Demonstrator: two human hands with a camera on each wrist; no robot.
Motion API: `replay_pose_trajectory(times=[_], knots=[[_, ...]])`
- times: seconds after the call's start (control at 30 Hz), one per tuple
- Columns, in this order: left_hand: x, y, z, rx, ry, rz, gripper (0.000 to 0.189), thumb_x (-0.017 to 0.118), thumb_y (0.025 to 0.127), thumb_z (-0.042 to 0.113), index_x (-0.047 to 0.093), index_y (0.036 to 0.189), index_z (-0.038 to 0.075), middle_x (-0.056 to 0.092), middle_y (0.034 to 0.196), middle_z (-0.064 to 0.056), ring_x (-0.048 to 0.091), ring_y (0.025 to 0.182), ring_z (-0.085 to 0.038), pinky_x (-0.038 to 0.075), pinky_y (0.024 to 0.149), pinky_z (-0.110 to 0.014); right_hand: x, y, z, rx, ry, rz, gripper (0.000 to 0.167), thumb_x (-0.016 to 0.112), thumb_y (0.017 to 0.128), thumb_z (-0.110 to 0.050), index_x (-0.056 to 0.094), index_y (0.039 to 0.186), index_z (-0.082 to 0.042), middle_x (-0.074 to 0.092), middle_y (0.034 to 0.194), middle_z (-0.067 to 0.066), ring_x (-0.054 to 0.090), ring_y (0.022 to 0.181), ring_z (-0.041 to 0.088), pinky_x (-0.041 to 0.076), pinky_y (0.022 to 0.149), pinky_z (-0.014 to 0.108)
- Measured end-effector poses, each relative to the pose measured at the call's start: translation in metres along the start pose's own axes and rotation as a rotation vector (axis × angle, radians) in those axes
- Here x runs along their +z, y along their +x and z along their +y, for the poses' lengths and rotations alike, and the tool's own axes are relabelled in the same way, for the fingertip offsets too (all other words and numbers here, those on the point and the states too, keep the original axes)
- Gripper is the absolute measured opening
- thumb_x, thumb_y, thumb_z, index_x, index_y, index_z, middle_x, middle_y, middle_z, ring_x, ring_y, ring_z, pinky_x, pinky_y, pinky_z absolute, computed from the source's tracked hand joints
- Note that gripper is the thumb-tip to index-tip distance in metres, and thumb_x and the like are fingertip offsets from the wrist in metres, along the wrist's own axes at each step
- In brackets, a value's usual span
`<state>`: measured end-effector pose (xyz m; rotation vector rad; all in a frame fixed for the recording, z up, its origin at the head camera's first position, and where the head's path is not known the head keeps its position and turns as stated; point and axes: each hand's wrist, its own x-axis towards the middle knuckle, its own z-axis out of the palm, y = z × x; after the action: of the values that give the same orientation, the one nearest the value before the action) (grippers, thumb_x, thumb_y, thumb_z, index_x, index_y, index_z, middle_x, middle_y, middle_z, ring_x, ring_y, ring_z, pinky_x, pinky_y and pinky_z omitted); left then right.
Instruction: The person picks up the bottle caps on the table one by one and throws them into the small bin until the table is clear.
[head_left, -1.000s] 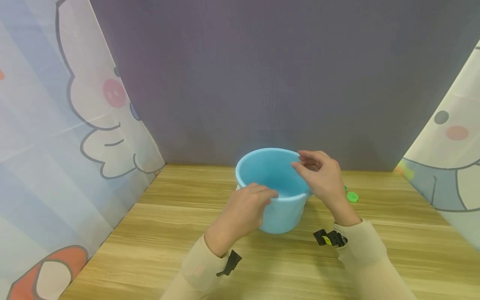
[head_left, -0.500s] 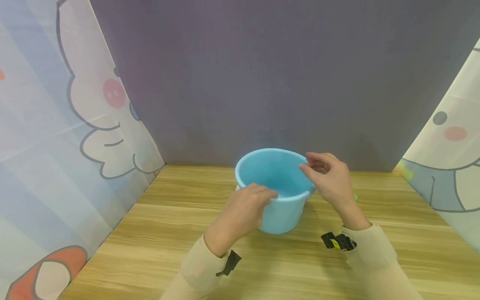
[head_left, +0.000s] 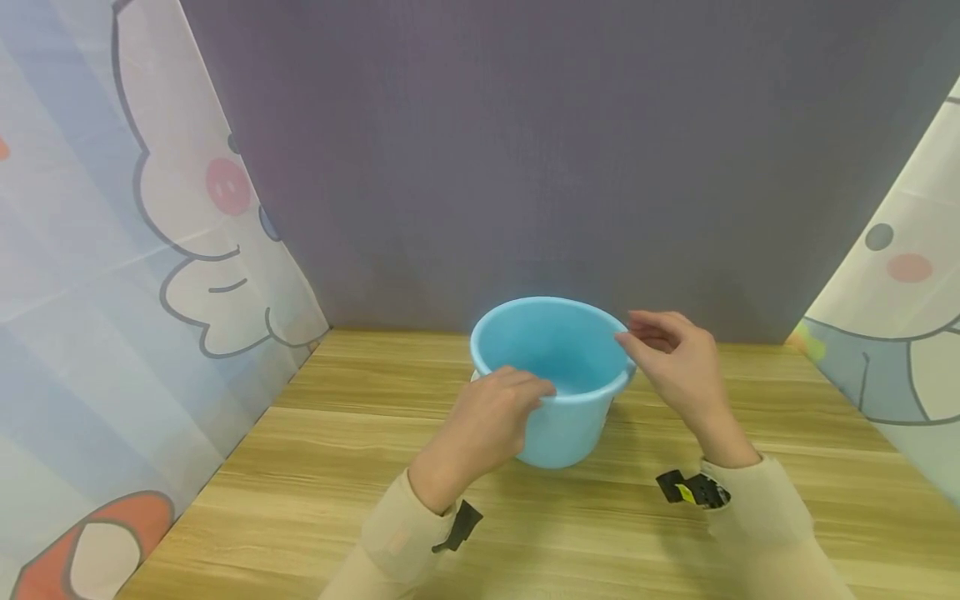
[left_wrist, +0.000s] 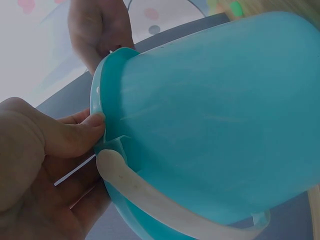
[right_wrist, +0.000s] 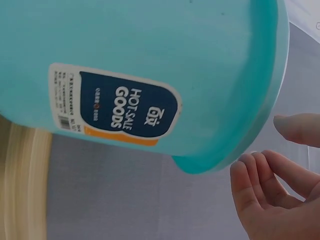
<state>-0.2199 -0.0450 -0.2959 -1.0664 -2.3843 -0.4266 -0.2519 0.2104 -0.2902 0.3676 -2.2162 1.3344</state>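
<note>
A light blue plastic bucket [head_left: 567, 435] stands upright on the wooden table. My left hand [head_left: 480, 427] grips its near-left rim, the thumb on the outer wall and the fingers over the inside. Beside that grip, the left wrist view shows the bucket's white handle [left_wrist: 165, 207] hanging down along the wall. My right hand [head_left: 681, 371] is at the right rim, thumb and bent fingers apart with nothing between them. Its fingertips come right up to the rim's edge in the right wrist view. A dark blue label [right_wrist: 130, 107] is stuck on the bucket's side.
A small green thing [left_wrist: 236, 8] lies on the table beyond the bucket. Behind the wooden tabletop [head_left: 360, 467] rises a dark grey panel [head_left: 495, 158]. Printed curtains [head_left: 187, 275] flank the table on both sides.
My right hand has moved right, from over the bucket's opening to its right rim. Green caps seen earlier on the right are now hidden behind it. My left hand stays put.
</note>
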Motion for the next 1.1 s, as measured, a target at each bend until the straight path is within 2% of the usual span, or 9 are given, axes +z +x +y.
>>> replay_pose_trajectory(times=[0.23,0.5,0.93,1.1], knots=[[0.001,0.001,0.000,0.005,0.005,-0.002,0.027,0.072,0.086,-0.005,0.075,0.107,0.012,0.075,0.104,0.001,0.068,0.095,-0.019,0.059,0.079,-0.032,-0.006,-0.003,0.006,0.033,-0.043,0.000,0.042,0.073,0.095,-0.022,0.066,0.129,0.002,0.065,0.116,0.015,0.060,0.095,-0.004,0.048,0.084,0.007],[0.002,0.000,-0.001,0.018,0.008,0.008,0.029,0.073,0.084,-0.007,0.075,0.106,0.011,0.075,0.101,0.000,0.068,0.094,-0.020,0.059,0.079,-0.032,-0.014,-0.005,0.014,0.080,-0.082,0.015,0.043,0.071,0.096,-0.026,0.066,0.131,-0.001,0.065,0.119,0.017,0.058,0.096,-0.006,0.047,0.082,0.006],[0.002,0.001,-0.001,0.016,-0.001,0.008,0.029,0.072,0.084,-0.008,0.075,0.106,0.011,0.075,0.102,-0.001,0.068,0.095,-0.020,0.059,0.082,-0.032,-0.028,-0.007,0.029,0.118,-0.145,0.007,0.047,0.069,0.097,-0.031,0.065,0.132,0.000,0.065,0.120,0.016,0.055,0.095,-0.010,0.047,0.078,0.006],[0.002,0.001,-0.001,0.012,-0.001,0.005,0.028,0.072,0.085,-0.007,0.075,0.107,0.011,0.075,0.102,0.000,0.068,0.095,-0.020,0.058,0.081,-0.032,-0.033,-0.007,0.038,0.115,-0.167,-0.006,0.048,0.069,0.097,-0.031,0.064,0.132,0.002,0.064,0.122,0.019,0.052,0.094,-0.013,0.044,0.078,0.006]])
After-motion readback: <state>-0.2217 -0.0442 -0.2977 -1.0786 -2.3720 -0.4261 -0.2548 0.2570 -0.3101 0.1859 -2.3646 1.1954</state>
